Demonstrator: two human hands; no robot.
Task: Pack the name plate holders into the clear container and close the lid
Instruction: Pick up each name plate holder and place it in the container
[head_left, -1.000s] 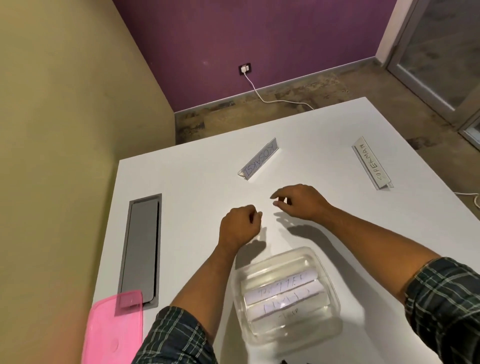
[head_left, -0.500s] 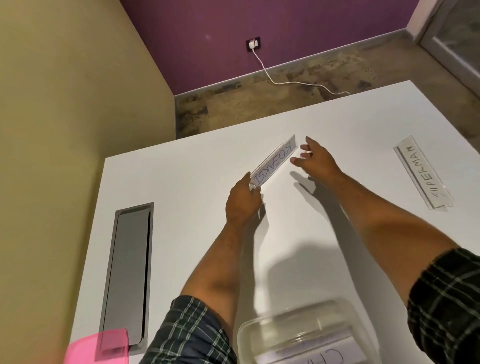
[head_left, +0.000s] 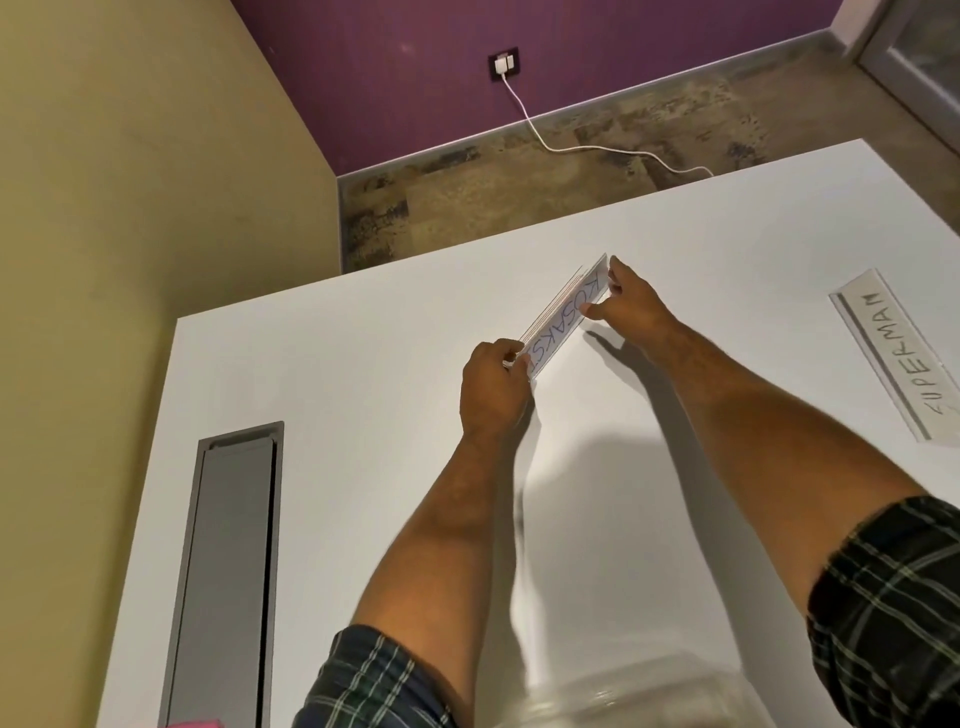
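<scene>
A clear name plate holder with a handwritten paper is held by both ends at the far middle of the white table. My left hand grips its near left end and my right hand pinches its far right end. A second holder reading SUPERMAM lies flat at the right. Only the rim of the clear container shows at the bottom edge. A sliver of the pink lid peeks in at the bottom left.
A grey cable hatch is set into the table on the left. Beyond the table's far edge are the floor, a white cable and a wall socket on the purple wall. A yellow wall stands at the left.
Both hands reached from near the container to the far holder and closed on its two ends. The view tilted forward, so the container and pink lid slid almost out of frame.
</scene>
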